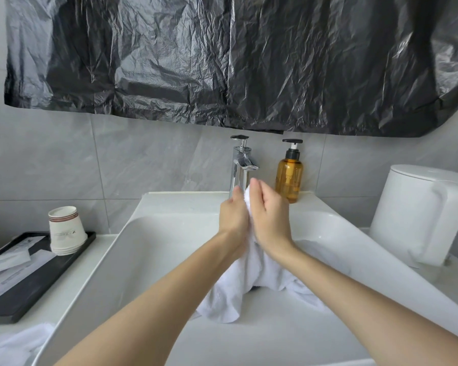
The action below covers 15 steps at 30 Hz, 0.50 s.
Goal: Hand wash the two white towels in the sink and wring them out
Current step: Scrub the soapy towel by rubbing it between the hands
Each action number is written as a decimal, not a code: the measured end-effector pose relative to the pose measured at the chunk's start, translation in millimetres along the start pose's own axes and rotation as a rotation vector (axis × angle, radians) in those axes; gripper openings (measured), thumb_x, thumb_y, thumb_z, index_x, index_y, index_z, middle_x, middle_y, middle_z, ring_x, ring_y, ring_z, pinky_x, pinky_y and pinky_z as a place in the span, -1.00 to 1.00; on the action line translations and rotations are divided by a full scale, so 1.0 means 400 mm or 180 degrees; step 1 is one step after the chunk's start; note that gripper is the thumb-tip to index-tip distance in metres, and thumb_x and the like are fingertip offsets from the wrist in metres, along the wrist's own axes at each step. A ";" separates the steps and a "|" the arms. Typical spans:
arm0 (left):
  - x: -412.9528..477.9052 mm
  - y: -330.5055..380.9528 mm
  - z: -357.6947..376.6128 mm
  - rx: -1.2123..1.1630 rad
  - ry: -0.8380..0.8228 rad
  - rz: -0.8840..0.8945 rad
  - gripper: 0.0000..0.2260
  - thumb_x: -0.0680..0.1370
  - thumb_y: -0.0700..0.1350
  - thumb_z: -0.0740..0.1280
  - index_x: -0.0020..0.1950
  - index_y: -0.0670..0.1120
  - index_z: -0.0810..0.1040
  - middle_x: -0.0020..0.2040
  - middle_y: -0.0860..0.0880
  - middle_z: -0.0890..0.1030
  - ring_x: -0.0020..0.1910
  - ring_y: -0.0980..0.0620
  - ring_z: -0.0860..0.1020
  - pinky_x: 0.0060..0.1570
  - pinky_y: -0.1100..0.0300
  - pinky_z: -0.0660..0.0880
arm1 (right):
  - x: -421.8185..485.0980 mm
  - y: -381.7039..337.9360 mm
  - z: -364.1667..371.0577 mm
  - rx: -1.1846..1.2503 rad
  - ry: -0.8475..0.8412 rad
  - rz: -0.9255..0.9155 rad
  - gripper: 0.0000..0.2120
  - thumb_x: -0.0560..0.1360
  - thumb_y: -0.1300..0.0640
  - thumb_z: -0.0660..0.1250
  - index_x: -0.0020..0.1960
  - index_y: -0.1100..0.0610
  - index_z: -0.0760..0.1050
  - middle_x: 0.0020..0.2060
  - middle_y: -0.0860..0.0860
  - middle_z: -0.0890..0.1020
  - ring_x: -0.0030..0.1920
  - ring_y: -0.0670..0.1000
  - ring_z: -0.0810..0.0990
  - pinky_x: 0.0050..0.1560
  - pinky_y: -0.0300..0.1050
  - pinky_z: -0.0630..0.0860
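Two bare forearms reach in from 6 o'clock and meet over the middle of the sink. Between them is the towel. Its top is bunched up just under the tap and its long axis runs from 12 to 6 o'clock, hanging from the grip until its loose hem spreads on the basin floor.

The left hand and right hand are level and equally near, palms facing, with only the wad of cloth between them. Both are closed on that bunched top with curled fingers. A rub or twist would probably work across this upright axis. Whether water is running cannot be told.

The second towel lies in a heap on the bench at 8 o'clock, outside the basin and well apart from the hands, seemingly awaiting its turn.

A soap bottle stands at 1 o'clock beside the tap. Stacked paper cups sit on a black tray at 9 o'clock.
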State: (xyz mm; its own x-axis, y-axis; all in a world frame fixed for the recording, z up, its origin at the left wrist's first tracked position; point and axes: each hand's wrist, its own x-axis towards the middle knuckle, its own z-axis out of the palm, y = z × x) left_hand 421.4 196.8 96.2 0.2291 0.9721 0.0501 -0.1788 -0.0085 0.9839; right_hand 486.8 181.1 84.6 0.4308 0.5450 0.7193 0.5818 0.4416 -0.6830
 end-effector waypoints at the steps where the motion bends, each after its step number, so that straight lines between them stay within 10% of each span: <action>1: -0.008 0.000 0.003 -0.0020 -0.0045 0.0003 -0.62 0.70 0.05 0.04 -0.11 -0.12 0.51 -0.29 -0.04 0.57 -0.36 0.08 0.55 -0.46 0.34 0.44 | 0.024 0.002 -0.002 -0.0016 0.0083 0.0167 -0.54 0.66 0.13 0.13 -0.41 0.01 0.16 -0.58 -0.09 0.32 -0.49 -0.11 0.26 -0.34 -0.12 0.19; 8: 0.004 -0.006 -0.003 -0.0031 0.0065 -0.0024 -0.63 0.69 0.00 0.10 -0.22 -0.12 0.51 -0.38 -0.01 0.58 -0.37 0.05 0.55 -0.43 0.32 0.44 | 0.002 -0.007 0.006 0.0049 -0.0094 -0.0085 -0.56 0.66 0.17 0.12 -0.38 -0.07 0.19 -0.56 -0.17 0.42 -0.49 -0.18 0.36 -0.37 -0.24 0.22; 11: -0.005 -0.018 0.011 0.0017 -0.0167 -0.0132 -0.62 0.69 0.05 0.06 -0.03 -0.12 0.59 -0.13 -0.11 0.67 -0.12 -0.04 0.64 -0.08 0.14 0.60 | 0.046 -0.002 0.000 -0.0037 0.0397 0.0495 -0.57 0.67 0.11 0.09 -0.38 0.02 0.23 -0.51 -0.09 0.37 -0.44 -0.12 0.34 -0.26 -0.11 0.23; 15: 0.003 -0.009 -0.003 -0.0088 -0.0080 -0.0016 -0.66 0.68 -0.04 0.14 -0.24 -0.10 0.49 -0.44 0.03 0.55 -0.35 0.02 0.50 -0.46 0.32 0.41 | -0.013 -0.003 0.008 -0.0140 -0.0030 -0.0290 -0.63 0.66 0.09 0.10 -0.33 -0.04 0.21 -0.53 -0.11 0.35 -0.44 -0.14 0.34 -0.31 -0.09 0.24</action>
State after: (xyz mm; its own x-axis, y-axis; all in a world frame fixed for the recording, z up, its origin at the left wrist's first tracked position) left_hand 421.0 198.1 92.4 0.2539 0.9659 0.0497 -0.2037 0.0032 0.9790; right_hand 481.7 179.9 81.4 0.3685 0.5107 0.7768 0.6481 0.4580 -0.6085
